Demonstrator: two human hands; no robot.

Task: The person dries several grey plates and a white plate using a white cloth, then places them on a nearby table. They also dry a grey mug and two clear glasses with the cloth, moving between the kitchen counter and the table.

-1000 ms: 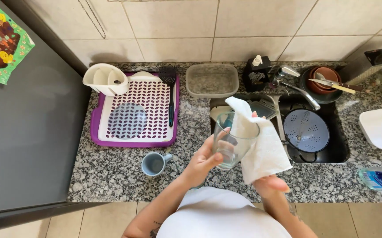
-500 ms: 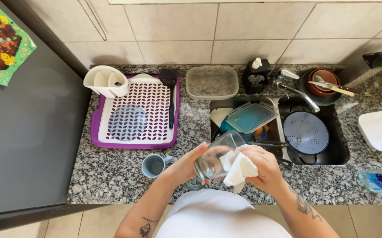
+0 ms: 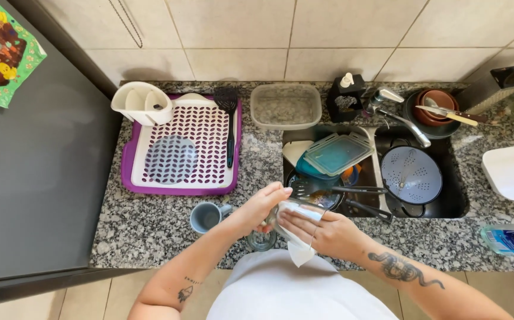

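Centrally, at the near edge of the granite counter (image 3: pixel 150 228): clear drinking glass (image 3: pixel 271 228) tipped on its side, base toward the lower left, mouth toward the right. Left hand (image 3: pixel 255 208) wrapped over the glass from above and from the left, grip closed on its wall. Right hand (image 3: pixel 322 232) pressed against the mouth end, grip closed on a white cloth (image 3: pixel 298 249) bunched over the rim, one corner hanging below the fingers. Glass thus lodged between both hands, cloth between right palm and glass, all held just above the counter edge.

Just left of the left hand: grey-blue mug (image 3: pixel 205 217), upright on the counter, handle toward the right. Farther left and back: purple drying tray (image 3: pixel 127 172) with white perforated insert, bearing a translucent round lid (image 3: pixel 171 160), a black slotted spatula (image 3: pixel 229 118) and a white cutlery holder (image 3: pixel 141 102). Behind the hands: sink (image 3: pixel 455 198) with stacked containers, a teal lid (image 3: pixel 337 153), a grey colander (image 3: pixel 412 175) and black tongs (image 3: pixel 357 198). Against the tiled wall: clear rectangular container (image 3: pixel 286 105), black soap dispenser (image 3: pixel 347 95), faucet (image 3: pixel 402 118).
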